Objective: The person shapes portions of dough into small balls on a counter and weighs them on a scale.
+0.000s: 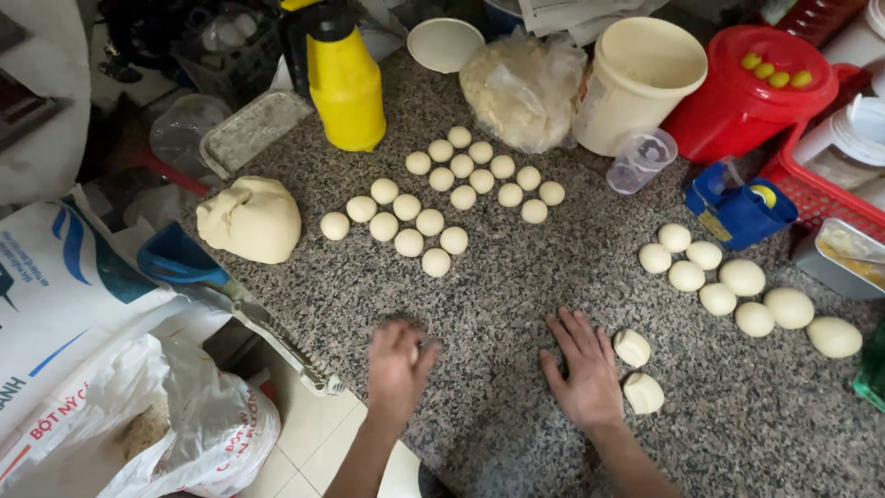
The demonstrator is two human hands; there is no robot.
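Dough ball (pixel 415 350) under left hand (pixel 398 364), 2 dough pieces (pixel 632 348) beside right hand (pixel 584 369)

There is one view only, from a camera worn on the person's head. It looks steeply down, almost from straight above, on the speckled grey granite counter (pixel 516 277). The person's own left hand (pixel 398 364) and right hand (pixel 585 369) enter from the bottom edge, so the camera faces away from the body. The far edge of the counter with the yellow plastic bottle (pixel 346 88) lies at the top. The view is near, at arm's reach.
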